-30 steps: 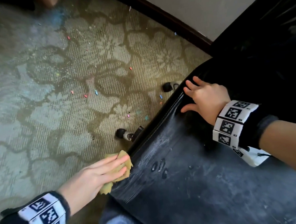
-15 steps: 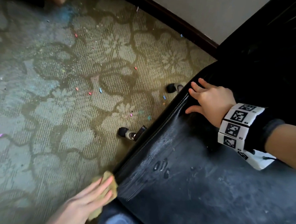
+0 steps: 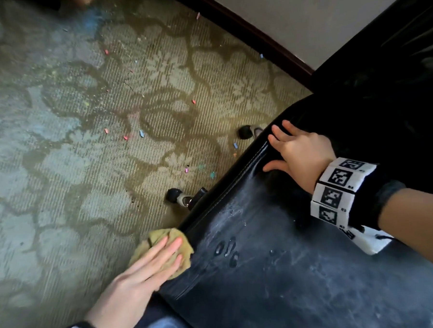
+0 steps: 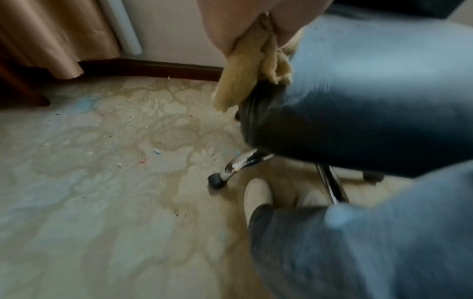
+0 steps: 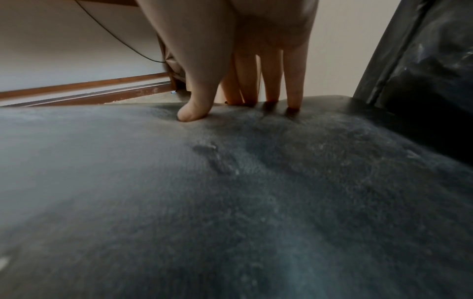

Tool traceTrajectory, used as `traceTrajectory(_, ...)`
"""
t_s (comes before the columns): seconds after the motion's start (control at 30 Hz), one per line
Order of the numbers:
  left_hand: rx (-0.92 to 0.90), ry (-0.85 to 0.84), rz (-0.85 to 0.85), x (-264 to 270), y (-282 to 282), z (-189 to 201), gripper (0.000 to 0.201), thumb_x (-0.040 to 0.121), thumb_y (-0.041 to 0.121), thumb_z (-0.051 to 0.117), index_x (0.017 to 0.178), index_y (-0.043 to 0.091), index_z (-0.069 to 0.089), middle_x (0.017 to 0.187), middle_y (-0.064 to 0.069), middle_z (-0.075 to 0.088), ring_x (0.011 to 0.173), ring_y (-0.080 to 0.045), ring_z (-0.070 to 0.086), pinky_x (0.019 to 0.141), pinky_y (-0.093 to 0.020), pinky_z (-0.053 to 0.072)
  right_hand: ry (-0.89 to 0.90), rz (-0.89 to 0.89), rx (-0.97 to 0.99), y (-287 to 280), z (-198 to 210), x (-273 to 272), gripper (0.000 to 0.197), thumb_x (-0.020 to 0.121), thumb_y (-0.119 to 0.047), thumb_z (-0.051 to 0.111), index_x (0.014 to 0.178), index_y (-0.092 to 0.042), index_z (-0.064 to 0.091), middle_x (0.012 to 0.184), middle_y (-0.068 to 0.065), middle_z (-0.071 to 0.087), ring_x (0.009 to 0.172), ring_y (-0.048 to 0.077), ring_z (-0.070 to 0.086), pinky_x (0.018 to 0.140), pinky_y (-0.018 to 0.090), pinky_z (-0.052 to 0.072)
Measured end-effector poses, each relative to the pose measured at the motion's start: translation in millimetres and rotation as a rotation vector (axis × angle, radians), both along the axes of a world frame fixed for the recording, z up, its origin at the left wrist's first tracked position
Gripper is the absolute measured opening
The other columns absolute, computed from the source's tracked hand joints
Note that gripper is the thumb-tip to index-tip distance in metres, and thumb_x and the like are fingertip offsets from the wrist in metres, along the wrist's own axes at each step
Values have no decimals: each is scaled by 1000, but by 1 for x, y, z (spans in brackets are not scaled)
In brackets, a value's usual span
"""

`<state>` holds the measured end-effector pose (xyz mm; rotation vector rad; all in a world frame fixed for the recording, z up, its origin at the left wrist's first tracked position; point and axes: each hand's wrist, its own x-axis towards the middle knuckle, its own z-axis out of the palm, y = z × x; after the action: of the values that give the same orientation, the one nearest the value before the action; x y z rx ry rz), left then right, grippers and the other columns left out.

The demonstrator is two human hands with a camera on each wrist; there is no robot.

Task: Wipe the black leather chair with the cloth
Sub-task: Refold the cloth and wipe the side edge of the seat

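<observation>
The black leather chair (image 3: 291, 272) fills the lower right of the head view, its seat streaked with grey dust. A yellow-green cloth (image 3: 162, 242) lies against the seat's left side edge. My left hand (image 3: 150, 265) presses it there with straight, flat fingers. In the left wrist view the cloth (image 4: 240, 81) hangs bunched under the palm against the black seat edge (image 4: 268, 121). My right hand (image 3: 297, 149) rests on the seat's far left edge near the backrest, fingers spread and straight. The right wrist view shows its fingertips (image 5: 293, 101) and thumb pressing into the dusty seat (image 5: 230, 192).
Patterned carpet (image 3: 109, 144) strewn with small coloured chalk bits lies to the left. Chair castors (image 3: 174, 195) and a chrome base leg (image 4: 240, 163) stick out under the seat. My jeans leg (image 4: 371, 242) and a shoe (image 4: 256, 194) are close to the base. A dark baseboard (image 3: 254, 36) runs along the wall.
My left hand with the cloth slid back toward me along the seat's side edge, then forward again to near the middle. The right hand stayed put on the seat.
</observation>
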<state>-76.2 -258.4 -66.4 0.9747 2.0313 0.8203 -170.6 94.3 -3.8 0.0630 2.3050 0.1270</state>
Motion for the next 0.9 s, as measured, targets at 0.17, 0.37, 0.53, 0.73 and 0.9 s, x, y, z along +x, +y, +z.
traceTrajectory(0.17,-52,-168,67,-29,-16,23,57,65,34,81,116,44,59,135,26,46,128,7,39,103,-11,35,63,-13,-67,8,0,1,71,89,-52,46,146,-19,21,158,-5,11,146,14,5,110,36,30)
traceTrajectory(0.37,158,142,315,-123,157,18,60,74,-22,49,124,10,56,136,7,40,128,15,25,104,2,10,436,-230,-340,48,-11,14,42,86,-18,62,128,-17,56,142,-3,47,136,11,37,112,29,32)
traceTrajectory(0.53,155,152,182,-93,193,-3,56,74,-15,40,123,5,57,136,3,39,134,-16,33,109,-4,7,567,-227,-346,86,-21,32,37,81,3,63,117,-5,64,134,7,55,129,22,48,104,21,29)
traceTrajectory(0.73,11,100,35,-71,117,13,71,64,-25,66,121,16,57,135,4,49,134,7,24,109,-6,10,611,-137,-373,85,-36,42,49,63,17,68,108,-1,68,124,17,61,116,35,58,96,43,35)
traceTrajectory(0.9,85,148,174,-112,184,22,73,70,-27,48,128,17,51,142,7,38,135,-4,30,109,-4,10,553,-186,-386,77,-36,37,48,69,13,64,113,-4,66,133,12,56,125,30,50,102,34,27)
